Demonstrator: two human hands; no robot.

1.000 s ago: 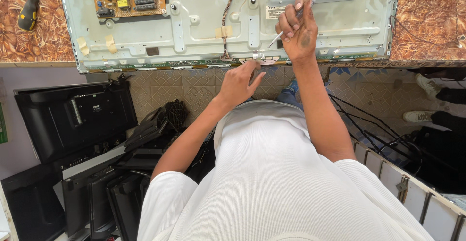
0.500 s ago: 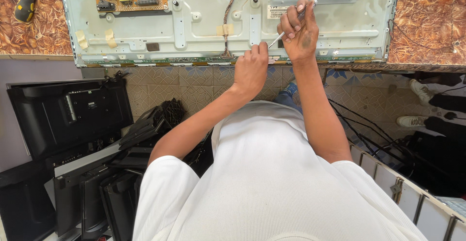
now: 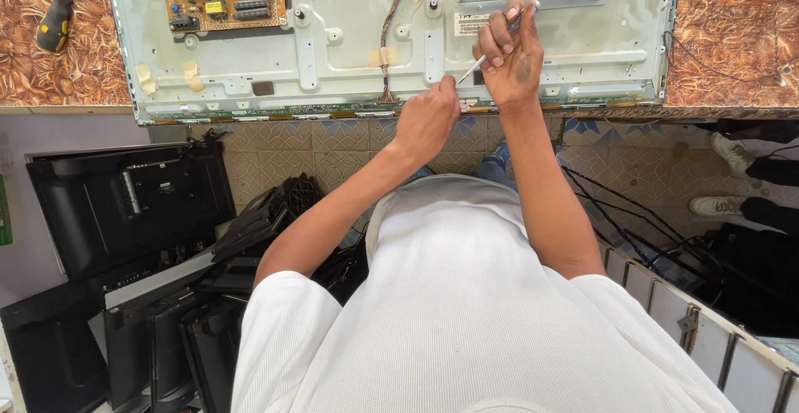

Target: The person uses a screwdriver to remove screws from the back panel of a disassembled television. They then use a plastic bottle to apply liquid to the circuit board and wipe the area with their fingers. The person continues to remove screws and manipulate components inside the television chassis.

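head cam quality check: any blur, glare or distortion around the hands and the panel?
Head view: even daylight, no harsh glare on the metal panel; right hand and thin tool sharp, left hand sharp; wide-angle bending shows along the panel's lower edge; stacked black screens sit in dimmer shade.

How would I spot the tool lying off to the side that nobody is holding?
Start at the big pale metal back panel of the opened flat screen lying on the brown patterned worktop. Look past its left edge, to the top left corner: there lies a screwdriver with a black and yellow handle, alone on the bare worktop.
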